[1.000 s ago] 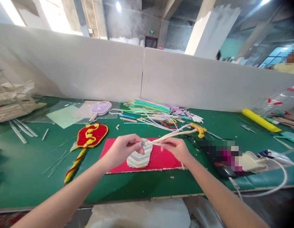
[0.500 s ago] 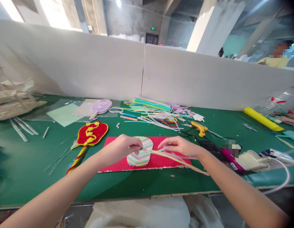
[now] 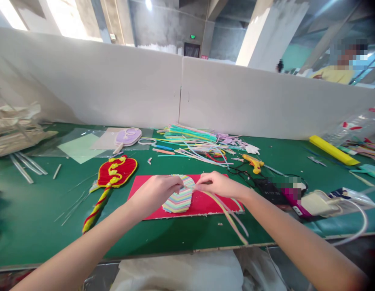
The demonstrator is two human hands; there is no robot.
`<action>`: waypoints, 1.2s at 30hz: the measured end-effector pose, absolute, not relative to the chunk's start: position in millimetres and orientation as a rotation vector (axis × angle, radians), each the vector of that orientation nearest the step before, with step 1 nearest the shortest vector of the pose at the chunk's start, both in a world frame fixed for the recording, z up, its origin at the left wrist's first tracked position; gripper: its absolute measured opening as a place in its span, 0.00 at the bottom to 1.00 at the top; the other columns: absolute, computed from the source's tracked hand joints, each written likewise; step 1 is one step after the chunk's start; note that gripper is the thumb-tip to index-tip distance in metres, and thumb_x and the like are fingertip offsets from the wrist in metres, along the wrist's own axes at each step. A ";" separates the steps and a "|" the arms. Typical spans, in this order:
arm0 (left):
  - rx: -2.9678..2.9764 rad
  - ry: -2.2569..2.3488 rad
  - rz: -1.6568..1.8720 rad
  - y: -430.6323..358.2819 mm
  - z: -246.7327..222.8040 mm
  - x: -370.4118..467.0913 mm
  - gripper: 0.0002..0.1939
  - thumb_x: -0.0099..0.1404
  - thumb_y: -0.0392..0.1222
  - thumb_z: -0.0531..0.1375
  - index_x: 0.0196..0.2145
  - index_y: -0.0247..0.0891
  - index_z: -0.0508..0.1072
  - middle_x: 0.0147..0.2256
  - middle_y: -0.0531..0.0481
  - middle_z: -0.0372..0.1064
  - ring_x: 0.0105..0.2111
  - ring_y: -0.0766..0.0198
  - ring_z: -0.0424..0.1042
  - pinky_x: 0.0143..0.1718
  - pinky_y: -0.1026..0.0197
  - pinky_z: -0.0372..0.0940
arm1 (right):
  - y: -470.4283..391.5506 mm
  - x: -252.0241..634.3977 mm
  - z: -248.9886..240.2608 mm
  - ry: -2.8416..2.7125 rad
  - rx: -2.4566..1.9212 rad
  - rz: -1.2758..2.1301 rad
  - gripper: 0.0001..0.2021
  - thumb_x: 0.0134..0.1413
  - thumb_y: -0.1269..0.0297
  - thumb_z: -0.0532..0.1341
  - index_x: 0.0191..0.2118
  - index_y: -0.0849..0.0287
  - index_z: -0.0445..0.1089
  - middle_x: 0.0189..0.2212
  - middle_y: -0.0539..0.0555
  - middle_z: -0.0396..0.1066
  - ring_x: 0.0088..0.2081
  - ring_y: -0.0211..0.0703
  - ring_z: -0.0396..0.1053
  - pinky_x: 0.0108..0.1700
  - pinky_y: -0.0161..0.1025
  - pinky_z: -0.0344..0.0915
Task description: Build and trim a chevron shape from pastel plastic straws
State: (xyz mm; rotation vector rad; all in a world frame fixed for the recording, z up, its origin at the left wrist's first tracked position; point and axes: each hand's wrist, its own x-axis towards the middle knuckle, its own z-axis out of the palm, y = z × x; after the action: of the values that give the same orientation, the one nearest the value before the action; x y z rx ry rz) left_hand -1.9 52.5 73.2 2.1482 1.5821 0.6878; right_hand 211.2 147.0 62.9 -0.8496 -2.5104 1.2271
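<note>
A striped pastel oval (image 3: 177,202), seemingly of pipe cleaners laid side by side, lies on a red board (image 3: 202,206). My left hand (image 3: 164,188) is over its upper left part, thumb and fingers pinched; a small greyish bit shows at the tips, too small to name. Facing it from the right, my right hand (image 3: 219,185) pinches the near ends of pastel pipe cleaners (image 3: 231,218) at the oval's right edge. Their loose ends trail right and down over the board's front edge. The fingertips of both hands are close together.
Left of the board lies a red fan (image 3: 122,171) with a twisted handle. Behind are a purple fan (image 3: 128,138) and a heap of pipe cleaners (image 3: 190,135). Rightward are a yellow glue gun (image 3: 253,163), cables and a white charger (image 3: 319,203). A person in yellow (image 3: 333,75) is beyond the partition.
My right hand has moved left, closer to my left hand. The loose pipe cleaner ends have swung downward towards the table's front edge. My left hand stays over the oval.
</note>
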 end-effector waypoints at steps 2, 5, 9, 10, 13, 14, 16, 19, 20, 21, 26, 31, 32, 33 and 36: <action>2.069 1.642 0.694 53.2 69.8 0.1 0.11 0.64 0.41 0.51 0.32 0.41 0.73 0.31 0.52 0.75 0.29 0.64 0.71 0.29 0.67 0.59 | 145.7 208.0 61.6 -2.447 -0.961 1.081 0.16 0.52 0.52 0.60 0.33 0.59 0.77 0.27 0.51 0.66 0.28 0.37 0.64 0.32 0.35 0.60; 1.934 1.700 0.730 54.9 62.8 4.1 0.10 0.62 0.40 0.51 0.28 0.40 0.71 0.28 0.53 0.74 0.27 0.65 0.70 0.27 0.66 0.59 | 142.7 205.6 58.5 -2.361 -1.033 0.871 0.10 0.51 0.57 0.63 0.32 0.58 0.77 0.26 0.49 0.62 0.26 0.35 0.62 0.31 0.34 0.59; 1.677 1.568 0.928 60.1 50.3 5.9 0.10 0.62 0.40 0.51 0.25 0.39 0.68 0.26 0.51 0.74 0.27 0.65 0.72 0.30 0.64 0.64 | 135.5 204.8 53.8 -2.295 -0.981 0.692 0.08 0.52 0.60 0.63 0.31 0.58 0.76 0.25 0.48 0.60 0.25 0.34 0.60 0.29 0.34 0.58; 1.594 1.510 0.973 62.1 46.8 5.3 0.09 0.61 0.41 0.52 0.25 0.38 0.68 0.26 0.50 0.74 0.27 0.64 0.73 0.31 0.63 0.66 | 133.7 204.8 52.7 -2.290 -0.966 0.654 0.08 0.52 0.60 0.63 0.31 0.58 0.76 0.25 0.48 0.60 0.25 0.34 0.60 0.28 0.34 0.58; 1.326 1.359 1.024 69.2 37.5 2.0 0.10 0.59 0.46 0.58 0.27 0.36 0.69 0.24 0.49 0.74 0.26 0.63 0.74 0.32 0.60 0.69 | 130.8 204.8 49.3 -2.292 -0.918 0.519 0.06 0.53 0.62 0.63 0.33 0.58 0.76 0.26 0.49 0.61 0.26 0.35 0.61 0.30 0.34 0.60; 1.237 1.319 1.016 71.5 35.1 0.5 0.11 0.58 0.46 0.60 0.28 0.35 0.70 0.24 0.48 0.74 0.25 0.64 0.74 0.33 0.60 0.70 | 131.0 204.9 48.1 -2.297 -0.897 0.471 0.06 0.53 0.63 0.63 0.33 0.58 0.76 0.26 0.49 0.61 0.28 0.36 0.62 0.31 0.34 0.60; 1.068 1.257 0.971 75.2 31.8 -2.7 0.11 0.56 0.46 0.63 0.28 0.34 0.71 0.24 0.47 0.75 0.25 0.65 0.75 0.33 0.62 0.70 | 132.5 205.3 45.6 -2.312 -0.839 0.368 0.05 0.54 0.65 0.62 0.33 0.58 0.76 0.26 0.50 0.62 0.30 0.38 0.63 0.33 0.35 0.61; 0.851 1.197 0.896 77.1 29.8 -7.4 0.09 0.56 0.42 0.64 0.28 0.33 0.72 0.27 0.46 0.76 0.26 0.67 0.76 0.34 0.65 0.71 | 136.4 206.5 41.2 -2.346 -0.732 0.212 0.07 0.56 0.64 0.60 0.32 0.57 0.75 0.26 0.51 0.63 0.32 0.41 0.63 0.36 0.38 0.62; 0.792 1.179 0.884 77.0 29.5 -8.6 0.08 0.56 0.40 0.64 0.28 0.33 0.72 0.27 0.46 0.77 0.26 0.67 0.76 0.34 0.66 0.71 | 137.6 207.0 39.5 -2.355 -0.698 0.160 0.08 0.57 0.64 0.59 0.32 0.57 0.75 0.26 0.52 0.63 0.33 0.41 0.63 0.37 0.39 0.62; 0.742 1.164 0.878 76.6 29.2 -9.6 0.07 0.57 0.39 0.64 0.27 0.33 0.72 0.28 0.46 0.77 0.26 0.68 0.76 0.34 0.67 0.70 | 138.5 207.6 37.7 -2.363 -0.669 0.113 0.08 0.57 0.63 0.59 0.33 0.57 0.75 0.26 0.52 0.64 0.33 0.42 0.63 0.38 0.40 0.62; 0.586 1.134 0.869 75.2 27.3 -9.9 0.05 0.61 0.33 0.60 0.27 0.33 0.72 0.26 0.47 0.76 0.25 0.70 0.75 0.32 0.72 0.70 | 140.5 210.2 32.2 -2.355 -0.595 -0.034 0.10 0.59 0.65 0.57 0.32 0.58 0.75 0.28 0.54 0.66 0.35 0.42 0.64 0.40 0.41 0.62; 0.623 1.135 0.900 77.5 23.4 -9.4 0.05 0.60 0.34 0.61 0.27 0.33 0.72 0.29 0.46 0.77 0.27 0.70 0.76 0.35 0.71 0.70 | 141.8 209.0 33.1 -2.381 -0.590 0.166 0.09 0.60 0.66 0.56 0.33 0.57 0.73 0.35 0.53 0.73 0.38 0.40 0.69 0.44 0.39 0.61; 0.638 1.135 0.897 78.5 22.4 -10.1 0.05 0.59 0.35 0.62 0.27 0.33 0.72 0.30 0.45 0.77 0.28 0.69 0.76 0.36 0.70 0.70 | 142.2 208.3 33.1 -2.391 -0.605 0.224 0.09 0.60 0.66 0.56 0.33 0.57 0.73 0.34 0.52 0.74 0.36 0.39 0.70 0.43 0.38 0.61; 0.660 1.134 0.893 79.7 21.3 -11.3 0.05 0.58 0.37 0.64 0.27 0.33 0.72 0.31 0.45 0.77 0.29 0.68 0.76 0.37 0.68 0.70 | 142.8 207.7 32.9 -2.395 -0.626 0.280 0.09 0.61 0.65 0.56 0.33 0.57 0.73 0.33 0.51 0.75 0.35 0.38 0.70 0.42 0.37 0.62; 0.876 1.231 0.917 84.3 17.8 -18.0 0.12 0.56 0.46 0.64 0.32 0.34 0.72 0.34 0.43 0.76 0.33 0.62 0.75 0.40 0.61 0.69 | 146.0 206.4 30.7 -2.382 -0.699 0.428 0.09 0.60 0.63 0.57 0.32 0.57 0.73 0.32 0.51 0.75 0.34 0.38 0.71 0.39 0.34 0.63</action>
State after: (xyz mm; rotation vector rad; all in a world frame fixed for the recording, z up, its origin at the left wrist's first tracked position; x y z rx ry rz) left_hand -18.0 84.3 17.8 0.8763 1.2314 0.9168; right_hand 206.4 146.0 30.7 -0.6990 -2.3818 0.4282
